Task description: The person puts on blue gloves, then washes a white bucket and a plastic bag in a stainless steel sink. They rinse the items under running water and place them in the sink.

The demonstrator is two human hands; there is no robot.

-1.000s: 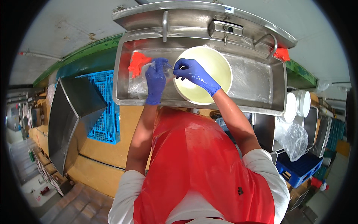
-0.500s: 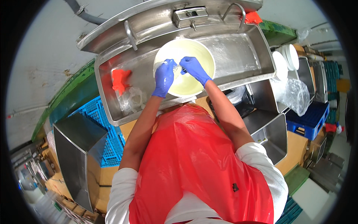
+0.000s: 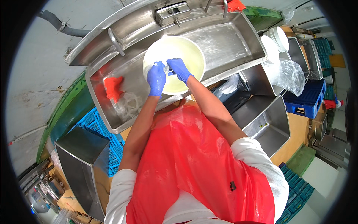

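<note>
Both my hands wear blue gloves over a large pale yellow round bowl (image 3: 186,52) that sits in a long steel sink (image 3: 231,41). My left hand (image 3: 156,78) grips a piece of clear plastic film at the bowl's near left rim. My right hand (image 3: 178,69) is pinched on the same film just beside it, over the bowl's inside. A red apron (image 3: 194,164) covers my front below the arms.
A red glove (image 3: 113,88) and crumpled clear film (image 3: 128,106) lie at the sink's left end. Stacked white bowls (image 3: 278,41) and a clear bag (image 3: 287,74) stand to the right, above open steel bins (image 3: 268,123). Blue crates (image 3: 99,130) and a steel box (image 3: 80,164) are on the left.
The view has swung, so the sink now tilts up to the right. My hands have drawn closer together at the bowl's near left rim.
</note>
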